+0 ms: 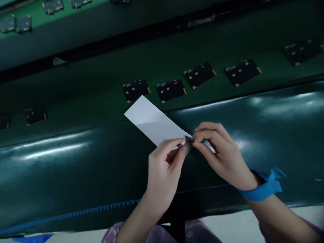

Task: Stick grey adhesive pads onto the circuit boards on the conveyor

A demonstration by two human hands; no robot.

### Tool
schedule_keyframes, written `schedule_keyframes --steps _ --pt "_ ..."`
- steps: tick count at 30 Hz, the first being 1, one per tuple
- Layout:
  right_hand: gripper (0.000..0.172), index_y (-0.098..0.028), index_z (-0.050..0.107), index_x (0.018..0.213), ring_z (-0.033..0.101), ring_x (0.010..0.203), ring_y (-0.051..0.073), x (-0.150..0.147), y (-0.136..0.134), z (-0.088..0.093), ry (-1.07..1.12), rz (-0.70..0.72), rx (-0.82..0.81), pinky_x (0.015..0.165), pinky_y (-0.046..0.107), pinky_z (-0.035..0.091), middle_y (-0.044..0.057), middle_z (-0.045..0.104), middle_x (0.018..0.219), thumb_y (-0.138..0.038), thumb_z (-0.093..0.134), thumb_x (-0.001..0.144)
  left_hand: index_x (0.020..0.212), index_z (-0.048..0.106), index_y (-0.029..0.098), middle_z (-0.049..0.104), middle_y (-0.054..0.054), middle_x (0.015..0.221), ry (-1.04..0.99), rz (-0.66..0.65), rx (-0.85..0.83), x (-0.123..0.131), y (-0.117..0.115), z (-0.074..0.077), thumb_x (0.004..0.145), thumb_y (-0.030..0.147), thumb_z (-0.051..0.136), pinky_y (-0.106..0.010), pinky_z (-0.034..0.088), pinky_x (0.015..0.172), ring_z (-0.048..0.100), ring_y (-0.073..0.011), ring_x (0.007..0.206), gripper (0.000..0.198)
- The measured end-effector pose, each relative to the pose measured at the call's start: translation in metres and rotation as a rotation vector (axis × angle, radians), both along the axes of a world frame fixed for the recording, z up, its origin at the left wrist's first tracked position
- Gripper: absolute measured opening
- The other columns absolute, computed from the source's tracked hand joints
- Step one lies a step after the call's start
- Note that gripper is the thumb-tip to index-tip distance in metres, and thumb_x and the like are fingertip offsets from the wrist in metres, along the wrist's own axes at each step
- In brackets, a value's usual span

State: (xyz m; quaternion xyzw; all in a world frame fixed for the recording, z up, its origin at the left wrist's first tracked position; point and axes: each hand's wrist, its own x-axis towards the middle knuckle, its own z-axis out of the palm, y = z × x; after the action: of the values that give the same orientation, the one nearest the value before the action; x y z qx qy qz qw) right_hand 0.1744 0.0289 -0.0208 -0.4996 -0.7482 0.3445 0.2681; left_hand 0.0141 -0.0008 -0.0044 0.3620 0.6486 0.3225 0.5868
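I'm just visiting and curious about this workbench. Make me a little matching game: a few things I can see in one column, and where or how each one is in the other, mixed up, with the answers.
Things:
1. white paper strip
2. blue wrist strap
3. small circuit boards
4. blue coiled cord

Place or state:
A. lying in a row on the green belt
B. pinched at one end between the left hand and the right hand
C. running along the near edge of the dark mat
D. tied around the right wrist

Pairs: 1-B, 2-D, 3-A, 4-C
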Motion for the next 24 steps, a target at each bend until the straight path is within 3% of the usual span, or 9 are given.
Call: schedule_keyframes --steps 3,7,10,13,17,24 --pt "0.009 -0.020 0.059 0.085 0.060 0.076 0.014 0.018 0.028 -0.004 -0.006 -0.055 -0.095 0.058 0.025 0.051 0.008 0.057 0.101 -0.021 0.053 0.093 0.091 0.070 0.017 0.070 -0.002 0.082 0.001 0.037 -0.039 -0.006 0.001 -0.002 0.084 0.021 0.065 -0.016 0.052 0.054 0.064 -0.0097 0.063 0.010" --pt "0.011 -0.012 0.066 0.081 0.051 0.064 0.008 0.042 0.103 -0.026 -0.332 -0.181 -0.161 0.058 0.023 0.042 0.007 0.060 0.091 -0.019 0.061 0.087 0.089 0.073 0.018 0.073 -0.004 0.087 -0.003 0.039 -0.033 -0.020 -0.006 -0.008 0.082 0.020 0.067 -0.015 0.054 0.054 0.067 -0.0113 0.067 0.010" --pt "0.028 -0.003 0.069 0.092 0.048 0.064 0.005 0.051 0.161 -0.046 -0.546 -0.194 -0.268 0.062 0.023 0.038 0.007 0.064 0.092 -0.029 0.058 0.089 0.089 0.076 0.019 0.074 -0.003 0.083 -0.002 0.004 -0.040 -0.030 -0.014 -0.011 0.081 0.019 0.068 -0.015 0.055 0.057 0.069 -0.0122 0.069 0.012" --pt "0.045 0.004 0.065 0.105 0.050 0.067 0.004 0.052 0.197 -0.057 -0.632 -0.199 -0.358 0.064 0.024 0.036 0.011 0.067 0.096 -0.036 0.051 0.092 0.089 0.077 0.022 0.075 -0.002 0.082 0.037 -0.004 -0.016 -0.039 -0.019 -0.008 0.080 0.019 0.068 -0.015 0.055 0.058 0.069 -0.0125 0.069 0.013" --pt "0.048 0.005 0.062 0.113 0.054 0.072 0.005 0.050 0.216 -0.059 -0.684 -0.186 -0.464 0.069 0.024 0.038 0.014 0.068 0.101 -0.037 0.050 0.092 0.090 0.078 0.023 0.076 -0.002 0.081 0.142 0.032 -0.018 -0.048 -0.018 -0.002 0.078 0.023 0.071 -0.017 0.057 0.057 0.070 -0.0144 0.068 0.014" --pt "0.038 0.000 0.064 0.116 0.058 0.089 0.016 0.044 0.215 -0.059 -0.755 -0.210 -0.504 0.084 0.036 0.043 0.017 0.067 0.100 -0.029 0.054 0.095 0.083 0.078 0.021 0.076 -0.002 0.075 0.176 0.080 -0.056 -0.052 -0.014 -0.002 0.075 0.026 0.073 -0.019 0.059 0.056 0.071 -0.0159 0.064 0.010"
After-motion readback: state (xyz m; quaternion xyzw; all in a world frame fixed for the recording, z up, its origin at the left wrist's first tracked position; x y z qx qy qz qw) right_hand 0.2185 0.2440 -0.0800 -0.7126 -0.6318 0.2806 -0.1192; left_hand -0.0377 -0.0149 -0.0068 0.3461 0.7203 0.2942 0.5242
